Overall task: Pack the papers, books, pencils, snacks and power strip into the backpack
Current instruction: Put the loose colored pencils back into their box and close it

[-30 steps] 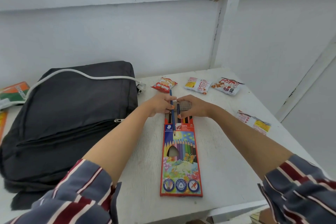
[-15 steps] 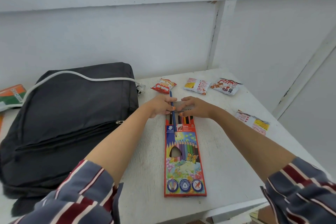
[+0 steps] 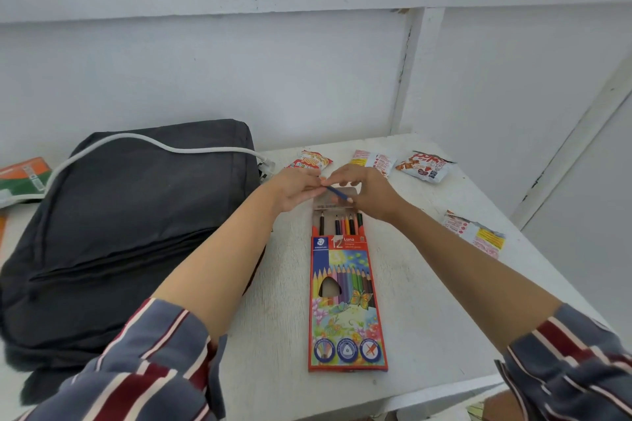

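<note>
While our left hand (image 3: 297, 188) and right hand (image 3: 371, 196) pinch the blue pencil (image 3: 338, 194) slantwise over the flap (image 3: 325, 204) at 12 o'clock of the pencil box (image 3: 345, 301), we risk jamming its tip against the seated pencils (image 3: 347, 224), since it lies misaligned with the free slot.

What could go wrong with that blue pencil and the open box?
The blue pencil, pinched in the left hand, lies slanted over the flap, so it might slip and roll away. Pencils stick out of the open pencil box; tipping it could spill them. One snack packet sits near the edge of the table, where an arm might knock it off.
</note>
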